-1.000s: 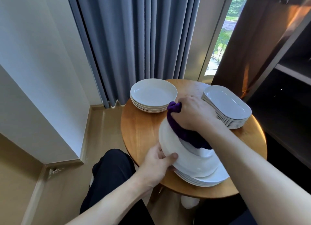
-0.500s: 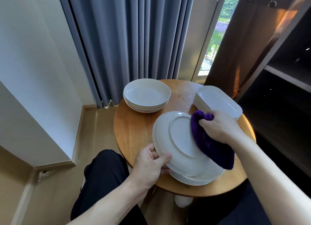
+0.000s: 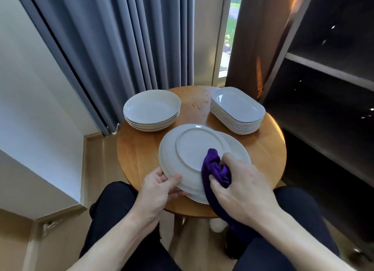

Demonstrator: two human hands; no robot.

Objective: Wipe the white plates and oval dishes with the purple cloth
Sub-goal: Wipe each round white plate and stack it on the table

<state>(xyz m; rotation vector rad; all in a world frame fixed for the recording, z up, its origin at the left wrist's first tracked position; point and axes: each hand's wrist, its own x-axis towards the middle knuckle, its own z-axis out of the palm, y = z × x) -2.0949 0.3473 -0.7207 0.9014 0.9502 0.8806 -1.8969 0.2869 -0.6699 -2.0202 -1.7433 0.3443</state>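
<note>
A white plate (image 3: 192, 151) is tilted underside up over a stack of plates (image 3: 236, 149) at the near side of the round wooden table (image 3: 139, 155). My left hand (image 3: 159, 189) grips its near-left rim, thumb on top. My right hand (image 3: 240, 187) holds the bunched purple cloth (image 3: 214, 169) and presses it on the plate's near-right part. A stack of shallow white bowls (image 3: 151, 110) sits at the far left. Several white oval dishes (image 3: 237, 109) are stacked at the far right.
Grey curtains (image 3: 121, 48) hang behind the table, with a narrow window (image 3: 228, 37) to their right. A dark wooden shelf unit (image 3: 323, 78) stands close on the right. My dark-trousered knees (image 3: 113, 206) are under the table's near edge.
My right hand swept the cloth from the plate's far edge round its right side down to the near-right part. The left hand kept its grip on the rim.
</note>
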